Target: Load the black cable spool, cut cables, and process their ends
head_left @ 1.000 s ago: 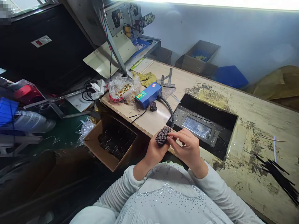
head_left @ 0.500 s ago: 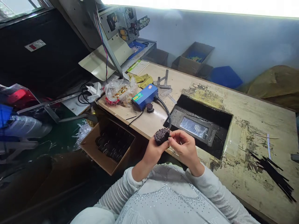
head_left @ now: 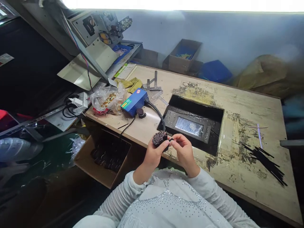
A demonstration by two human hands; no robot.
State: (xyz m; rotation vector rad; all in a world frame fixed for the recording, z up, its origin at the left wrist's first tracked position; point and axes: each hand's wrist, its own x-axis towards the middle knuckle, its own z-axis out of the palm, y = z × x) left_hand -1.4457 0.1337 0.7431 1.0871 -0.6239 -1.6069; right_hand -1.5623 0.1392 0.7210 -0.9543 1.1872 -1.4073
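Observation:
My left hand (head_left: 152, 155) is wrapped round a thick bundle of thin dark wires or tubes (head_left: 159, 138), its cut ends facing up in a round cluster. Close on its right, my right hand (head_left: 184, 152) is closed, thumb and forefinger pinching a small black strand (head_left: 171, 139) beside the bundle. Whether that strand joins the bundle is hard to see. Just behind the bundle, a black flexible hose (head_left: 156, 110) curves down from a blue box-shaped device (head_left: 135, 102) with a green label. A smaller dark bundle (head_left: 141, 112) stands by that device.
A recess in the table holds a panel with a glass window (head_left: 189, 126). Loose black strips (head_left: 267, 164) lie at right. Below left, a cardboard box (head_left: 95, 172) contains dark bundles. A plastic bag (head_left: 109, 98), metal squares (head_left: 155, 84) and a yellow cloth (head_left: 130, 85) lie farther back.
The camera view has turned, so the surroundings sit farther left. My right hand has drawn slightly away from the bundle, and the black strand now shows between its fingertips.

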